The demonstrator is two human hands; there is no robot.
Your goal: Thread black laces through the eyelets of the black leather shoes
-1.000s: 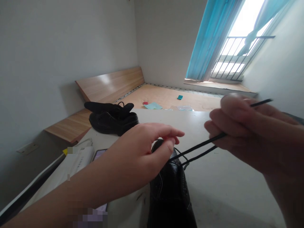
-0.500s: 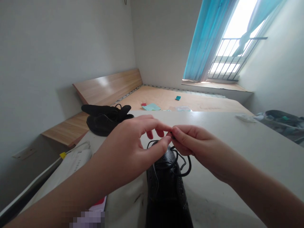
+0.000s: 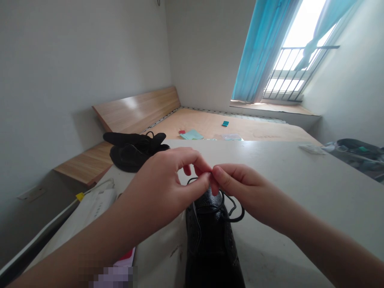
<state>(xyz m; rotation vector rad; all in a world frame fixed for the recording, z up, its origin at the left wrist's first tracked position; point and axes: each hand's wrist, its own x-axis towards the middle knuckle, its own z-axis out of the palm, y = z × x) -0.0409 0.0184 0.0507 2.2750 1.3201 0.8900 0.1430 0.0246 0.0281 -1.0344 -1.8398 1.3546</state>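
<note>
Left hand and right hand pinch a lace above 1 black shoe; white tabletop stretches right to its edge.

A shoe sits on a table, front and centre, its toe pointing away from the wearer. Over its toe, the left hand and right hand meet at the fingertips; a lace loops out to the shoe's right, below the right hand. A second shoe lies at the table's far left – beyond the left forearm. Nearer, on the left, is a flat device. Behind the table spreads a bed, its headboard to the left. A curtain and window stand behind, at right.
</note>
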